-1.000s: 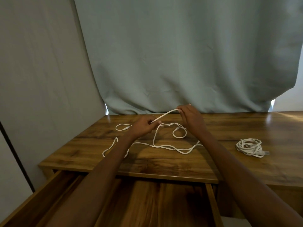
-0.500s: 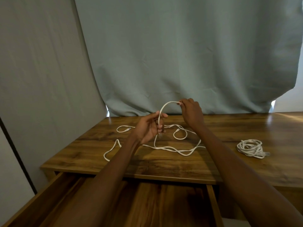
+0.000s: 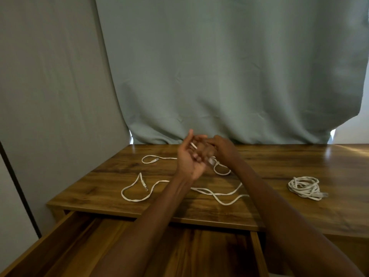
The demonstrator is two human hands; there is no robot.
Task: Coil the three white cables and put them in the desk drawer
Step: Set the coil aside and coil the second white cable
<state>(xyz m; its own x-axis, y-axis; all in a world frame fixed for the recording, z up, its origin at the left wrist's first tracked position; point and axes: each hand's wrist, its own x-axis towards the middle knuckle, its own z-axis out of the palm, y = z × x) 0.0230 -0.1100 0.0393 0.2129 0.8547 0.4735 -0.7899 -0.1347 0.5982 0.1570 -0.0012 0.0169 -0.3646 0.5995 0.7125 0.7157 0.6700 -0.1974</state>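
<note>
The drawer (image 3: 65, 236) stands open at lower left, likely ready for coils, and loose cable (image 3: 137, 199) sprawls across mid-frame. At center the left hand (image 3: 189, 158), palm up with fingers half curled, holds a strand the right hand (image 3: 221, 148) seems to wrap around it; its grip is blurred. One coil (image 3: 304, 187) rests at right.

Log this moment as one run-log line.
phase: coiling loose cable | left hand and right hand: winding it above desk | coiled cable: on desk | drawer: open

Head camera looks down, forward over desk (image 3: 299, 156).
</note>
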